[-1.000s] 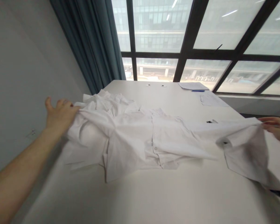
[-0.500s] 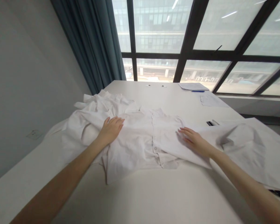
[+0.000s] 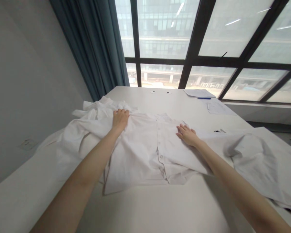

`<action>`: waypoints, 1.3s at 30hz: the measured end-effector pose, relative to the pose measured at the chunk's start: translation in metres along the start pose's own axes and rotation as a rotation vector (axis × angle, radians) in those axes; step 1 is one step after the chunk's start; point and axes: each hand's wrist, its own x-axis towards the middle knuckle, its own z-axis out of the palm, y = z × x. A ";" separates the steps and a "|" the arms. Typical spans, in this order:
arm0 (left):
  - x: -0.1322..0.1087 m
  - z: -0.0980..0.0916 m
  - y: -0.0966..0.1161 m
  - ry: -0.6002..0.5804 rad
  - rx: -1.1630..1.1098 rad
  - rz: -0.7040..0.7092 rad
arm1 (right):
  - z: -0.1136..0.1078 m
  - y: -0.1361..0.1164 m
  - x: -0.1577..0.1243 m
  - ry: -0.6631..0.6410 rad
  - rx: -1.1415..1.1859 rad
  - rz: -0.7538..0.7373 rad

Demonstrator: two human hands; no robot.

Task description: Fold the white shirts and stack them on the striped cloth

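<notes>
Fingers curled, the left hand [image 3: 121,119] moves up a white shirt [image 3: 140,142] to its shoulder.
Its grip is unclear; the right hand [image 3: 188,136] rests on the chest, fingers loosely spread, holding nothing. The front now looks smoother on the white table [image 3: 147,210].

I've got a white shirt [image 3: 138,158] spread on the white tabletop [image 3: 145,210], front up, collar end [image 3: 163,116] approx. 12 o'clock, hem [image 3: 147,183] twd. me at 6. Btn. placket [image 3: 158,132] runs 12 to 6 w/ sm. round btns., gaping a bit nr. the bottom. Hem's uneven, w/ a corner poking out at 7. Sleeve [image 3: 253,155] at 3 o'clock is stretched out sideways, puffed & rumpled. Cloth twd. 9 lies in loose folds; can't tell where that side ends.
</notes>
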 end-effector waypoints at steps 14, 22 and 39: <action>0.032 0.011 0.016 -0.027 -0.175 0.010 | -0.012 0.014 0.049 0.114 0.123 0.007; -0.120 -0.029 -0.007 -0.008 -0.524 0.298 | -0.059 -0.007 -0.079 0.317 0.342 -0.246; -0.248 -0.044 -0.024 0.010 -0.704 -0.001 | -0.028 0.002 -0.175 0.423 0.247 -0.272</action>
